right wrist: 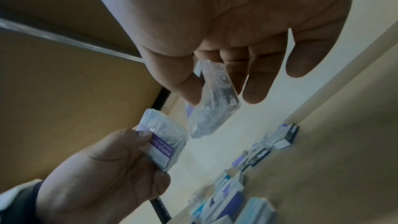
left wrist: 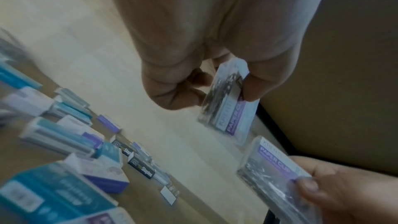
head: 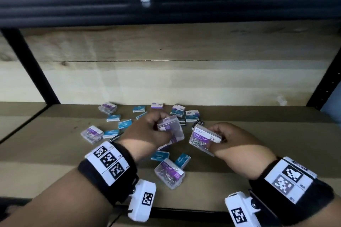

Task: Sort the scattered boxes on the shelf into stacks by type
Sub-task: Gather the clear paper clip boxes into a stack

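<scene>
Small boxes lie scattered on the brown shelf board (head: 258,116). My left hand (head: 147,131) grips a clear paper clip box (head: 171,127) with a purple label and holds it above the pile; the left wrist view shows that box (left wrist: 228,108) pinched between thumb and fingers. My right hand (head: 230,138) pinches a second clear paper clip box (head: 204,138) just to the right, label up. In the right wrist view this box (right wrist: 213,101) hangs from my thumb and fingers, close to the left hand's box (right wrist: 163,142). The two boxes are apart.
On the board lie teal staple boxes (head: 124,123), white-and-purple boxes (head: 191,115), black staple boxes (left wrist: 141,169) and other clear paper clip boxes (head: 169,173) (head: 91,134) (head: 108,108). Black uprights (head: 31,66) flank a wooden back panel (head: 166,79).
</scene>
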